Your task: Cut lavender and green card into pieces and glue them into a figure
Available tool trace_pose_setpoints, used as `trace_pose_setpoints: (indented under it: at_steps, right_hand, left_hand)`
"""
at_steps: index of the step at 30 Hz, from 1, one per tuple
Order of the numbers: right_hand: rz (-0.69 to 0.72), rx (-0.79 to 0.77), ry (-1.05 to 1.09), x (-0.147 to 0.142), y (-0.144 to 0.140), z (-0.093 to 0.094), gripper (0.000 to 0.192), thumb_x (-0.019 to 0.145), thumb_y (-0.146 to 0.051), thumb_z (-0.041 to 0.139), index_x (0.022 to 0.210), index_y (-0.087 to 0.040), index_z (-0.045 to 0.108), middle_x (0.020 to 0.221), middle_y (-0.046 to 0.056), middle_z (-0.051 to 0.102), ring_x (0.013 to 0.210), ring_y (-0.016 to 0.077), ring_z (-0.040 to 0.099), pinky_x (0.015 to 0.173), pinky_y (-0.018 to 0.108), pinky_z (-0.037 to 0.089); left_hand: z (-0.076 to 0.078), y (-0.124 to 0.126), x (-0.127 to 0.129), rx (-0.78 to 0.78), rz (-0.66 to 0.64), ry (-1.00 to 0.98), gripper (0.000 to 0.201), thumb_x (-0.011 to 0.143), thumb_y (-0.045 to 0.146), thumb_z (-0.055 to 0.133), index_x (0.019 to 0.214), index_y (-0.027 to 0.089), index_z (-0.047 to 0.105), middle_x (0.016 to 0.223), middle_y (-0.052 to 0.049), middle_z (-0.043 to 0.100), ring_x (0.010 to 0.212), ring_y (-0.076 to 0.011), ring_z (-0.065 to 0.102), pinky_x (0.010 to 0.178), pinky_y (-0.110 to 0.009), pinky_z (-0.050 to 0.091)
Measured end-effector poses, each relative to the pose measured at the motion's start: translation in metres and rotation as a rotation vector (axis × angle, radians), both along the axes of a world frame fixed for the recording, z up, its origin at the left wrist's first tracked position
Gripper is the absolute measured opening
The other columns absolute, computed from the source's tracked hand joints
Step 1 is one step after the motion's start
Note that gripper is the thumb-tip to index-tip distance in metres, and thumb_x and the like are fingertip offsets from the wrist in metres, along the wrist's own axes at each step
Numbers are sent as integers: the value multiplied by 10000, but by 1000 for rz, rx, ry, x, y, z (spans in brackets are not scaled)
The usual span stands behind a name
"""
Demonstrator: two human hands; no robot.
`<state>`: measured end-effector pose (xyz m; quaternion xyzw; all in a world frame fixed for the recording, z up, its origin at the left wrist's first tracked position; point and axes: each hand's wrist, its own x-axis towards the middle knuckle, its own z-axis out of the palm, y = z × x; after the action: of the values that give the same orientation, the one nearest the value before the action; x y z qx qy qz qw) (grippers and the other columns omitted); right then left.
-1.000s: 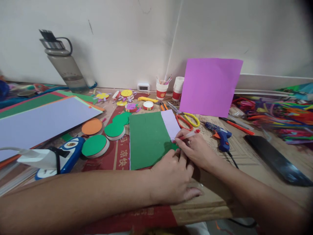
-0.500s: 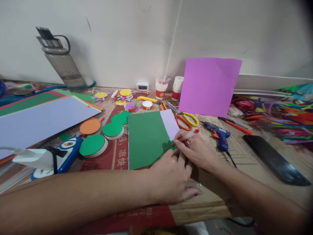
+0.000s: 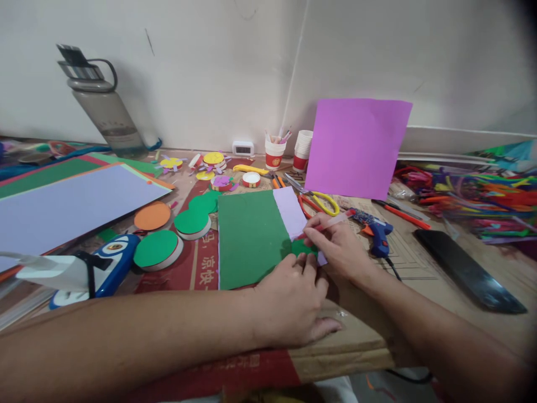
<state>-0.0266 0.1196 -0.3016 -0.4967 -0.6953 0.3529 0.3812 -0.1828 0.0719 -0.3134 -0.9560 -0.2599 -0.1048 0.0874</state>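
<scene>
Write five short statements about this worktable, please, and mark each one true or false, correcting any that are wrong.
1. The right hand holds a pen. True.
2. The purple sheet lies flat. False: the purple sheet stands upright.
3. The left hand touches a small green circle. True.
4. The glue gun is yellow all over. False: the glue gun is mainly blue.
5. An orange circle lies near a green-topped disc. True.
</scene>
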Motion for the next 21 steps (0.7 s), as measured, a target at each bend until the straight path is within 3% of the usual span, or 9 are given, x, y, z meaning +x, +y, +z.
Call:
trace_pose_setpoints:
  at_steps: [7,14,21]
  right_hand:
    - [-89,-161,311,3,10,-8,217,861,-404,586,843,-193,536,710,-13,620,647,119,611,606,230,483]
    - [-79,-175,363,5,14,-13,210,821,-388,615,804,-193,538,674,-21,629,599,104,603,596,222,491]
    - [-58,-143,345,7,17,-13,158,810,-337,591,785,-196,526,637,-25,629,575,113,592,593,241,481]
  left_hand:
    - [3,1,0,-17,8,5,687,905,657,341,1117,72,633,1126,-252,643,1076,-356,604,848,-448,445]
    - [9,2,0,-87,17,18,595,906,610,381,1083,106,642,1035,-196,650,960,-314,621,807,-450,455]
    - [12,3,-3,-88,18,-33,499,893,546,474,1148,140,613,1093,-155,637,914,-268,624,801,-423,461]
